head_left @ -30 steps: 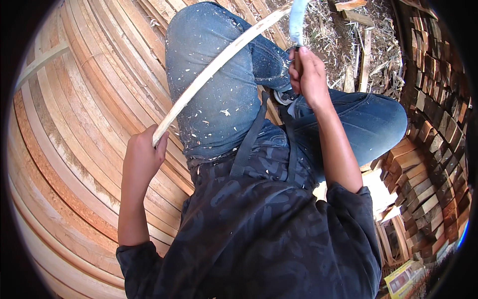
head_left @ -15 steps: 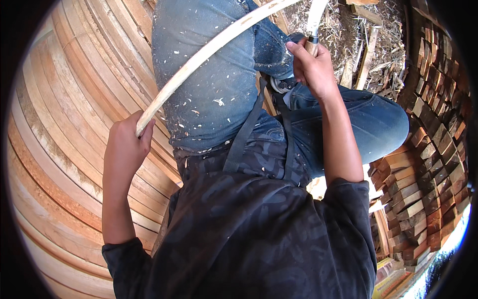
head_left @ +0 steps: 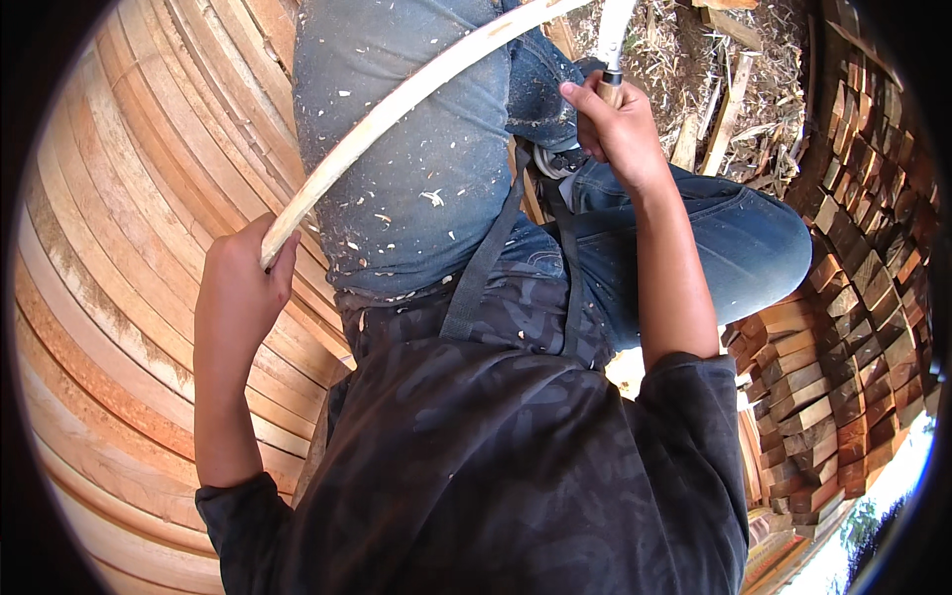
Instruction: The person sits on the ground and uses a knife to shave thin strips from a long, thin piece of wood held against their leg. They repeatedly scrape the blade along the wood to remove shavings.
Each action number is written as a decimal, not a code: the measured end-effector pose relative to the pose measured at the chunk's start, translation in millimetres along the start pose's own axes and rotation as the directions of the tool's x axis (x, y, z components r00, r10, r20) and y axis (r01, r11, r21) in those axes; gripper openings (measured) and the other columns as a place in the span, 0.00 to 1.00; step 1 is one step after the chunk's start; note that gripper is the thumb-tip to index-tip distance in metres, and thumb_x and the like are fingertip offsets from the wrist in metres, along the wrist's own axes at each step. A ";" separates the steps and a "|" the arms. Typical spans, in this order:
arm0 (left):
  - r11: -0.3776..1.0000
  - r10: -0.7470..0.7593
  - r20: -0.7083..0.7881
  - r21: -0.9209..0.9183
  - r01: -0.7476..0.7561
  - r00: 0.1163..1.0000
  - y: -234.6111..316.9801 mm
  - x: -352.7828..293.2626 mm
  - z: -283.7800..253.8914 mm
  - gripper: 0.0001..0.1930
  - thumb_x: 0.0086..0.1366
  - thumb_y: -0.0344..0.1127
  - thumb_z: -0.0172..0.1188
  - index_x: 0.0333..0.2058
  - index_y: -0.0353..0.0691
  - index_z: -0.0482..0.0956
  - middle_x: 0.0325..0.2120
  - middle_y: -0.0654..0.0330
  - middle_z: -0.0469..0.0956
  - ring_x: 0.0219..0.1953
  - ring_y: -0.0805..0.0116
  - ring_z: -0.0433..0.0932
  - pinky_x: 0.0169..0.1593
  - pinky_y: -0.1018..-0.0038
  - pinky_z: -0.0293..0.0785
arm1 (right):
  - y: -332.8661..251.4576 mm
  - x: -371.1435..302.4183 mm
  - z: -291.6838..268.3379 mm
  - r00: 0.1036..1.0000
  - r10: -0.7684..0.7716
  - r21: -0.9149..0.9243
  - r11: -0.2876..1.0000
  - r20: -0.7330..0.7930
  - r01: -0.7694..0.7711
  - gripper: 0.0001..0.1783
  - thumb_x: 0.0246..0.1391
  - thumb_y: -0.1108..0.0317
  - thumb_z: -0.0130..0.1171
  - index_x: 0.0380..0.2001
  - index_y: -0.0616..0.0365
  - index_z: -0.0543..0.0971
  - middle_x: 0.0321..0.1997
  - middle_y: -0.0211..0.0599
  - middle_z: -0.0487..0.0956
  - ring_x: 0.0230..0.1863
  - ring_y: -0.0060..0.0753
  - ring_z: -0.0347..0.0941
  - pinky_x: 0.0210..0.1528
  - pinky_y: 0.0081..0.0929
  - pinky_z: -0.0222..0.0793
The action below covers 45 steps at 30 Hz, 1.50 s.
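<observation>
My left hand is wrapped round the near end of a long, pale wooden stick. The stick slants over my left thigh, up and to the right, and its far end runs out of view at the top. My right hand grips the wooden handle of a knife. A dark collar joins the handle to the bright blade, which points away from me close to the stick's far part. The blade's tip is cut off by the upper edge.
Long boards lie side by side on my left. Stacked blocks of cut wood rise on the right. Shavings and offcuts cover the ground beyond my right hand. Flecks of wood dot my jeans, and dark straps cross my lap.
Both hands, with the stick and the knife, have shifted slightly left in the picture. Each grip stays the same, and the whole view has moved a little as well.
</observation>
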<state>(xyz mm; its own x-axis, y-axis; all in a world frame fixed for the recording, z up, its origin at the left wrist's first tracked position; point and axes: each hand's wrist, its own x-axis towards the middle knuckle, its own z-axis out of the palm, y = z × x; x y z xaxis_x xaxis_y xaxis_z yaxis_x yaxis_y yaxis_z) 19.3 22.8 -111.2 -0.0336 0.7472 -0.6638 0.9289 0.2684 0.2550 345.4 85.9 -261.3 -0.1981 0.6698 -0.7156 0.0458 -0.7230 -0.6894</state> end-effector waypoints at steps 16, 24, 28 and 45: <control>0.999 0.048 -0.018 -0.011 -0.048 0.999 -0.6 0.9 2.6 0.10 0.62 0.32 0.58 0.29 0.28 0.73 0.13 0.46 0.65 0.14 0.54 0.61 0.22 0.66 0.61 | 1.2 6.5 6.7 0.990 -0.123 0.407 0.902 -0.072 0.142 0.21 0.52 0.67 0.62 0.12 0.54 0.64 0.12 0.24 0.67 0.12 0.16 0.58 0.18 0.21 0.57; 1.000 0.028 -0.010 -0.013 -0.028 1.000 2.3 -1.9 1.4 0.10 0.61 0.31 0.59 0.28 0.27 0.73 0.12 0.47 0.64 0.14 0.57 0.60 0.22 0.66 0.61 | 2.3 7.9 7.3 0.995 -0.047 -0.327 0.942 0.091 0.075 0.13 0.49 0.67 0.66 0.20 0.60 0.74 0.16 0.20 0.69 0.22 0.13 0.61 0.25 0.21 0.60; 0.999 0.031 -0.021 -0.011 -0.031 0.999 2.1 -1.4 0.9 0.10 0.61 0.31 0.59 0.28 0.27 0.73 0.12 0.47 0.64 0.14 0.56 0.60 0.22 0.66 0.60 | 6.4 9.8 6.5 0.969 -0.204 -0.479 0.843 0.136 0.245 0.12 0.49 0.66 0.66 0.20 0.59 0.74 0.17 0.21 0.71 0.21 0.11 0.62 0.24 0.18 0.60; 0.998 0.024 -0.015 -0.053 -0.025 1.000 0.2 -1.7 3.2 0.10 0.61 0.32 0.59 0.29 0.27 0.74 0.14 0.45 0.67 0.15 0.54 0.64 0.23 0.65 0.62 | 0.8 2.2 23.7 0.977 0.007 -0.174 0.984 0.213 0.031 0.18 0.52 0.63 0.62 0.14 0.54 0.70 0.09 0.22 0.65 0.09 0.15 0.58 0.13 0.20 0.50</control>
<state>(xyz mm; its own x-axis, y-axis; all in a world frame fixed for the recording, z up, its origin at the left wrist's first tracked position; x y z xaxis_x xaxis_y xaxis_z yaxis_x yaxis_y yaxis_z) 20.7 19.6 -112.3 -0.0166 0.7625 -0.6467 0.9086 0.2815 0.3087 321.8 82.8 -260.7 -0.4018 0.6131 -0.6802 0.2093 -0.6616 -0.7200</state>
